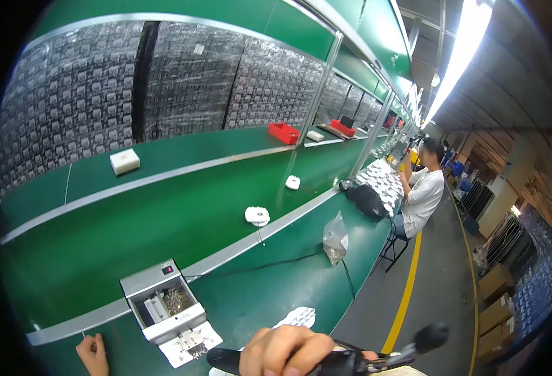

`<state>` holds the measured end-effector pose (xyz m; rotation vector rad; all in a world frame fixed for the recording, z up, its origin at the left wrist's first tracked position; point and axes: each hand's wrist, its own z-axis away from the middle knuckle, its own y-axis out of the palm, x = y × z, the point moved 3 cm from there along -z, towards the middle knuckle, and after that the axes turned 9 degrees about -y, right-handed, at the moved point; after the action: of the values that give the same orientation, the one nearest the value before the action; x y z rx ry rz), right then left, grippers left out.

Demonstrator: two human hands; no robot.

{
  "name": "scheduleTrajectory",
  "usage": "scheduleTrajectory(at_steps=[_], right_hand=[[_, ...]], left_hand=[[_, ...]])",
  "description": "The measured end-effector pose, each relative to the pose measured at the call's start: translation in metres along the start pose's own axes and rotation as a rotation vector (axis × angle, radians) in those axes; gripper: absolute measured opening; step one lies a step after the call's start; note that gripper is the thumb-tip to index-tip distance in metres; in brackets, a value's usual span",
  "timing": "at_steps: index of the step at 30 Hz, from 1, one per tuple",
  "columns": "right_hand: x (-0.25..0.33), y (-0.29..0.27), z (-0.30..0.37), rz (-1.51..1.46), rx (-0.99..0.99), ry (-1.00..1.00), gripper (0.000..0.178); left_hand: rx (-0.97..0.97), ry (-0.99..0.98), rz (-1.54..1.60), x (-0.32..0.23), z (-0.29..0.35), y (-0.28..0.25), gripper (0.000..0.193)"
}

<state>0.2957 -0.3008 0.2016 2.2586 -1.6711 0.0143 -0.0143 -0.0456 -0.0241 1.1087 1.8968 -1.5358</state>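
Note:
At the bottom centre my right hand point(288, 352) is wrapped round a black rod-shaped tool point(224, 361), which looks like an electric screwdriver. My left hand point(93, 355) is low at the left, its fingers curled together; what they pinch, if anything, is too small to name. Between the hands stands a grey screw feeder point(163, 305), its open tray holding a heap of small screws. White flat parts point(298, 317) lie just beyond my right hand, partly covered by it.
A clear bag of small metal pieces point(335, 241) stands on the green bench point(244, 294). A black cable runs from the feeder. White round fittings point(257, 216) sit by the back panel. Red bins point(283, 133) and a white block point(124, 161) rest on the shelf. Another person point(421, 188) sits farther along.

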Motion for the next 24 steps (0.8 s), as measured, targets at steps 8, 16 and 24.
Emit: scheduleTrajectory(at_steps=[8,16,24], right_hand=[[-0.007,0.007,0.004,-0.015,0.057,0.336,0.060],[-0.005,0.004,0.009,0.038,-0.067,0.044,0.019],[-0.002,-0.005,-0.024,0.096,0.231,-0.110,0.046]], left_hand=[[0.059,0.011,-0.147,-0.047,0.012,-0.021,0.028],[0.003,-0.013,0.040,-0.011,-0.001,0.003,0.038],[-0.011,0.003,0.054,-0.011,-0.004,0.006,0.039]])
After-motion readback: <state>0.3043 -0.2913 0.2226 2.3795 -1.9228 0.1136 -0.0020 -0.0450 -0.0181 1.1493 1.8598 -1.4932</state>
